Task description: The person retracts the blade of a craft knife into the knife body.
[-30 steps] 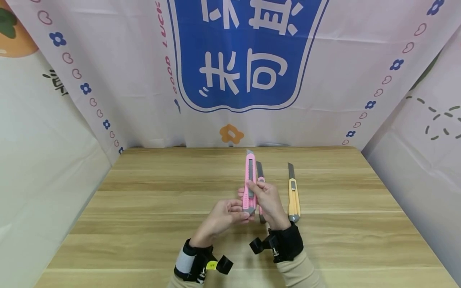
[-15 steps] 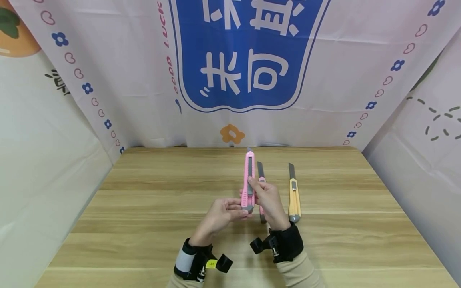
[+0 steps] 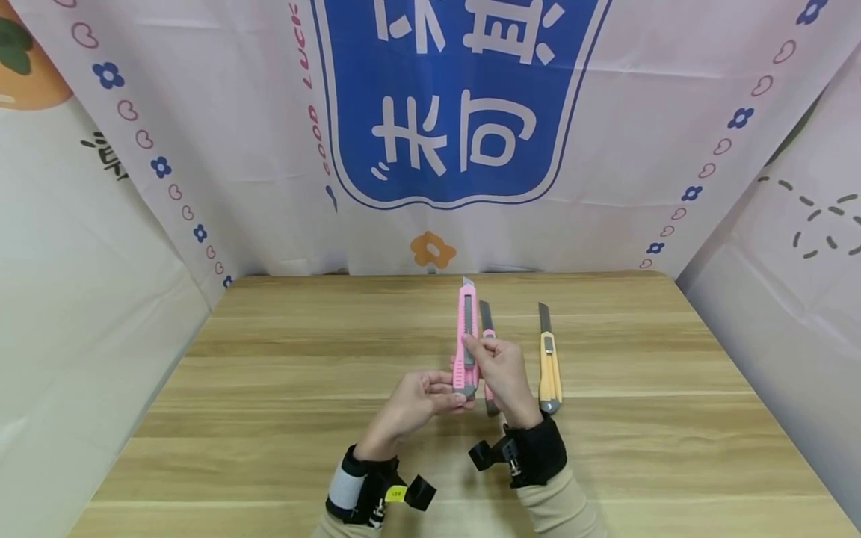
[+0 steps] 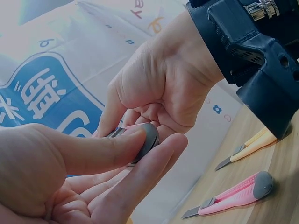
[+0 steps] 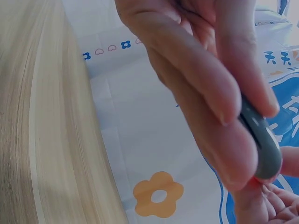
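Note:
Both hands hold a pink box cutter [image 3: 466,310] upright above the table, with a short tip of blade showing at its top. The left hand [image 3: 412,403] pinches the grey end cap [image 4: 150,136] between thumb and fingers. Higher on the handle, the right hand [image 3: 503,373] grips the cutter, its thumb lying over the grey slider strip. Behind the right hand, a second pink box cutter [image 3: 487,317] lies on the table, partly hidden, its blade out. To its right lies a yellow box cutter [image 3: 549,373], blade also extended.
The wooden table [image 3: 282,336] ends at a white cloth backdrop [image 3: 269,187] with a blue printed sign. Pale cloth also hangs at both sides. A black strap with a camera [image 3: 534,452] sits on the right wrist, another [image 3: 366,486] on the left.
The held pink box cutter and the thumb on it shifted slightly up, then back down. Both hands keep their grip, and the cutters on the table stay put.

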`<state>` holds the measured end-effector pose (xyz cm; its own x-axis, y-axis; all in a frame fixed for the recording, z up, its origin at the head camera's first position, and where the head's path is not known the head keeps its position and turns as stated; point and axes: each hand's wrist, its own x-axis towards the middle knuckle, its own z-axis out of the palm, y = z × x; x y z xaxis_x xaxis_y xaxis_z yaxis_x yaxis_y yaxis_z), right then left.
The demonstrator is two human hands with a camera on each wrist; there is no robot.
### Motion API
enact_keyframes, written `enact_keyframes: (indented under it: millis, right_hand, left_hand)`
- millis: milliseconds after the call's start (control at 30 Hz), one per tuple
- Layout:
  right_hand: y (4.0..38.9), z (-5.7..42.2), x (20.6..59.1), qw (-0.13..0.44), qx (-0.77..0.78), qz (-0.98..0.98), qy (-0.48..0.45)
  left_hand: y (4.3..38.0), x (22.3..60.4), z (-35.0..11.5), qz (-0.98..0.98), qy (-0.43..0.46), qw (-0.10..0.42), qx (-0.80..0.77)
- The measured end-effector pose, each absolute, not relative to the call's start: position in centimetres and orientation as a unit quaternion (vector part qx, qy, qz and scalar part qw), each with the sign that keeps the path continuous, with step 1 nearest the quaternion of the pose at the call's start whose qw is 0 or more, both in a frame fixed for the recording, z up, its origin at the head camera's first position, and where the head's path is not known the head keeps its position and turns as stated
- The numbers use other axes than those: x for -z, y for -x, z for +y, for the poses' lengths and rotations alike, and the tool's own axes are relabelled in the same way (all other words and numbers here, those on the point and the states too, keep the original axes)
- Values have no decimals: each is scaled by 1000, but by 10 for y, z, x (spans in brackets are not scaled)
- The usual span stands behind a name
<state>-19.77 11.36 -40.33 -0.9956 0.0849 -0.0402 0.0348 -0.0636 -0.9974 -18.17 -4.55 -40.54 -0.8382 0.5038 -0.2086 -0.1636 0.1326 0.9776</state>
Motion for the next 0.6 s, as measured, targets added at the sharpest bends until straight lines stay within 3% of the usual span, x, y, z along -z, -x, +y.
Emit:
enact_keyframes:
  millis: [600]
  right_hand:
    - [197,114,401,4,-725,-688,31]
  left_hand:
    - [181,402,-47,699,-100,263,-657]
